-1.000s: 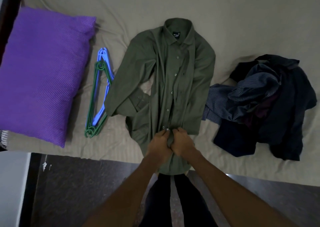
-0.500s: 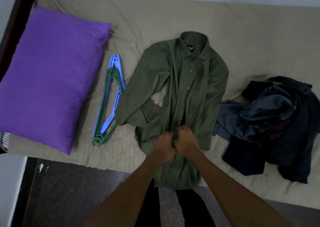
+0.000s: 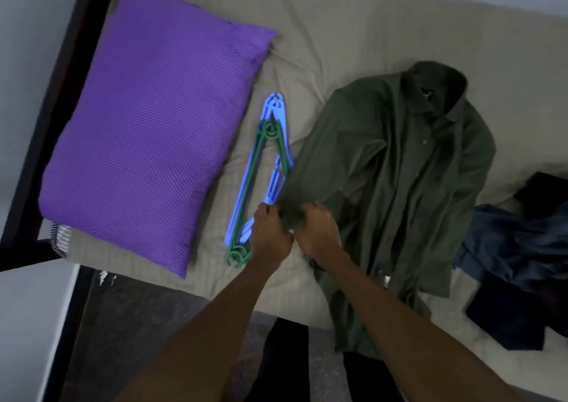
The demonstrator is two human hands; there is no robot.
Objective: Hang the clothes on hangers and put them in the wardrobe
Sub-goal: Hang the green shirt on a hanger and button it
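Both hands on the shirt [image 3: 408, 186]. Left hand [image 3: 270, 232] and right hand [image 3: 318, 232] sit close together, fingers curled, each pinching the cuff end of the sleeve [image 3: 322, 155] between them. I can't tell the exact finger placement, the frame is blurred there.

Shirt is olive green, lying face up on the bed [image 3: 353, 42], collar away from me, front partly open, tail hanging over the near edge. The sleeve runs from the shoulder down to my hands and crosses over the lower end of the hangers [image 3: 261, 174].

Hangers: a stack, green on top of blue, flat on the bed between the pillow [image 3: 153, 125] and the shirt. Left hand is just beside their lower part, maybe touching, can't tell.

Purple pillow lies left, against the dark bed frame [image 3: 61, 94].

Pile of dark clothes [image 3: 522, 263] on the right, just beside the shirt's body, partly cut off by the frame edge.
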